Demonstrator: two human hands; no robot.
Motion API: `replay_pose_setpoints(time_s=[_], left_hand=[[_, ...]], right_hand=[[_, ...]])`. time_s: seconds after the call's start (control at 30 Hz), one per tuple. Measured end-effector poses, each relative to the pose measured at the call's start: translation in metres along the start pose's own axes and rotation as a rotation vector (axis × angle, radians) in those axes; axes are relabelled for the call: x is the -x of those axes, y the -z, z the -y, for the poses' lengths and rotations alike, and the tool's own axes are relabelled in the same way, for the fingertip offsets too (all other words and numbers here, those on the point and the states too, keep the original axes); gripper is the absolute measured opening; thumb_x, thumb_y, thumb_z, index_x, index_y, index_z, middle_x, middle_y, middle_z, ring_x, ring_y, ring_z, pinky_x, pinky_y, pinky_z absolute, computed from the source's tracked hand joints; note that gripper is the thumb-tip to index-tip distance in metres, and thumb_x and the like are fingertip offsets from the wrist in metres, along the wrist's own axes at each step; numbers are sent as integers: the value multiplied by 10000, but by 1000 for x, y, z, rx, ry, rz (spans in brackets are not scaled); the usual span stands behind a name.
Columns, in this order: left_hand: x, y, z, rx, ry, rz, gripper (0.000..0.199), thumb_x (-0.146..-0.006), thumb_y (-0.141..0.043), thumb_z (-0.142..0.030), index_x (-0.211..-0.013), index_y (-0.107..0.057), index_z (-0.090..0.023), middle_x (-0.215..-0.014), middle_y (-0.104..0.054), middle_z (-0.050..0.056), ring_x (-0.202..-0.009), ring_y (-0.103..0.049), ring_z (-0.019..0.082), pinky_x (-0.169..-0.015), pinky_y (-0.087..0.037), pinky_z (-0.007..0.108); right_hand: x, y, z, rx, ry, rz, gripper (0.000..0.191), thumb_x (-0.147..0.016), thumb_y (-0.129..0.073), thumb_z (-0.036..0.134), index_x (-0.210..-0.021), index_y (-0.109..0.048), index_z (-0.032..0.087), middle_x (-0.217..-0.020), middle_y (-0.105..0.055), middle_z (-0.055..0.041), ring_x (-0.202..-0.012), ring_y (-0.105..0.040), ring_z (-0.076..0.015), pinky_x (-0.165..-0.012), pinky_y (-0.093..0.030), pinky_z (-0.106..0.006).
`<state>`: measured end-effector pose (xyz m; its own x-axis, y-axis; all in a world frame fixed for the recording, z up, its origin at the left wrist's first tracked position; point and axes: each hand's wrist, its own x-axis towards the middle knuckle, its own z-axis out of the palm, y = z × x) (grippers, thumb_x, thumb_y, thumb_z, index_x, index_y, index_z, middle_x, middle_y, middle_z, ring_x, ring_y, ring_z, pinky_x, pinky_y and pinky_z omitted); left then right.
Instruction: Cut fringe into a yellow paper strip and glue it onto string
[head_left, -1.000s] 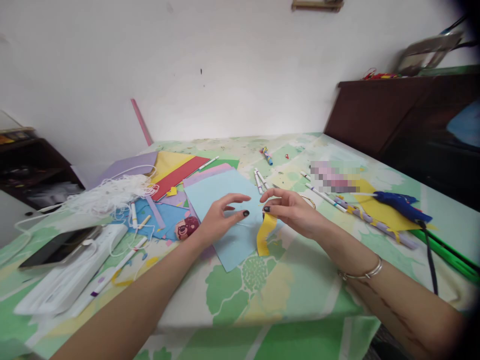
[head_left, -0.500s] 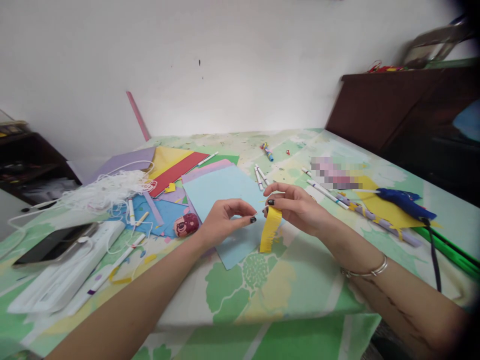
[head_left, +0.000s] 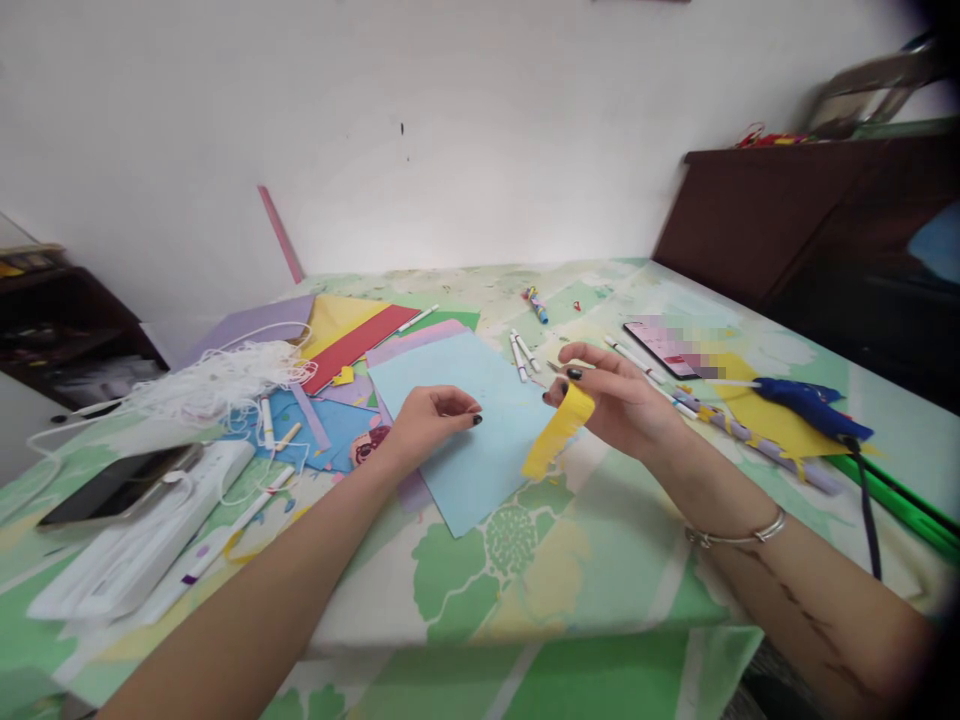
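My right hand (head_left: 626,405) is raised over the right part of the light blue sheet (head_left: 480,450), its thumb and fingers pinching a yellow fringed paper strip (head_left: 559,435). The strip hangs down to the left, its lower edge cut into small tabs. Over the sheet's left side is my left hand (head_left: 431,425), thumb and index tips close together. Whatever lies between those tips, if anything, is too small to make out. A dark red patterned case (head_left: 367,445) is partly hidden behind my left wrist.
At the left lie tangled white cord (head_left: 217,385), a phone (head_left: 120,485) and a white power strip (head_left: 142,540). Several white markers (head_left: 519,357) rest beyond the sheet. Rightward are another phone (head_left: 660,348), a blue glue gun (head_left: 806,400) and a lilac paper-wrapped stick (head_left: 757,440).
My hands have moved apart: the left one back to the left, the right one to the right and slightly up. The yellow strip has swung from hanging straight to slanting.
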<state>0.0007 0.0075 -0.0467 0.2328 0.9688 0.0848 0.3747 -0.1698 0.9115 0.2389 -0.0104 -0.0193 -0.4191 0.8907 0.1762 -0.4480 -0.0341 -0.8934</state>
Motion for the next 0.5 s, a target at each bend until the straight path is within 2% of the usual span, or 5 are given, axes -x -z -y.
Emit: replay_pose_setpoints(time_s=[0.17, 0.3, 0.4, 0.5], left_hand=[[-7, 19, 11, -173, 19, -187, 172, -641, -649, -264, -770, -686, -156, -747, -717, 63, -716, -663, 200, -671, -497, 300], [-9, 25, 15, -325, -5, -307, 162, -655, -595, -198, -791, -680, -178, -702, -705, 42, -724, -663, 207, -734, -478, 332], [-9, 24, 15, -398, -55, -342, 159, -675, -599, -224, -814, -667, -191, -684, -681, 25, -685, -637, 191, -714, -470, 331], [-9, 18, 8, -430, -133, -329, 140, -682, -636, -258, -804, -654, -194, -676, -657, 13, -659, -607, 172, -675, -470, 314]], right_hand=[[-3, 10, 6, -99, 156, -147, 136, -761, -595, 143, -851, -647, 231, -743, -653, 27, -741, -609, -115, -741, -488, -268], [-8, 15, 3, -99, 173, -292, 172, -737, -590, 112, -835, -664, 231, -759, -663, 27, -762, -622, -109, -752, -514, -257], [-11, 18, 0, -78, 206, -399, 171, -715, -604, 107, -802, -668, 239, -818, -672, 31, -837, -637, -125, -874, -503, -299], [-12, 19, 0, 9, 364, -490, 184, -714, -605, 116, -812, -673, 257, -868, -672, 35, -921, -634, -141, -994, -446, -348]])
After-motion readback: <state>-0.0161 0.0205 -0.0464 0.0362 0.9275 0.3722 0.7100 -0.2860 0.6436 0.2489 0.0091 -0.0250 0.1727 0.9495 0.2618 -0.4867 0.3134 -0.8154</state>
